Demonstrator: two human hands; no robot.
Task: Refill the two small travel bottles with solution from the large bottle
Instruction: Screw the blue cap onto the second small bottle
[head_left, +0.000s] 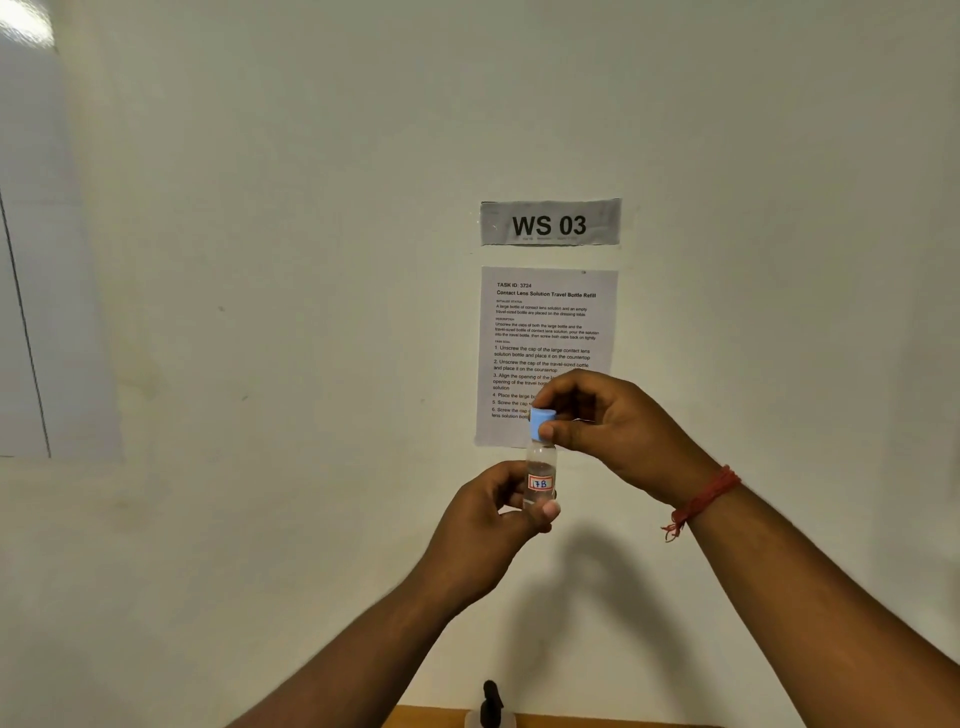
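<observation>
A small clear travel bottle (540, 470) with a red-bordered label reading "17B" is held upright in the air in front of the wall. My left hand (493, 519) grips its lower part between fingers and thumb. My right hand (613, 421) pinches the light blue cap (540, 420) that sits on the bottle's neck. A little clear liquid shows in the bottle. The large bottle and the second travel bottle are out of view.
On the white wall hang a "WS 03" sign (550, 223) and a printed task sheet (545, 332) behind my hands. At the bottom edge a strip of wooden tabletop (426, 719) shows, with a black pump top (491, 701) on it.
</observation>
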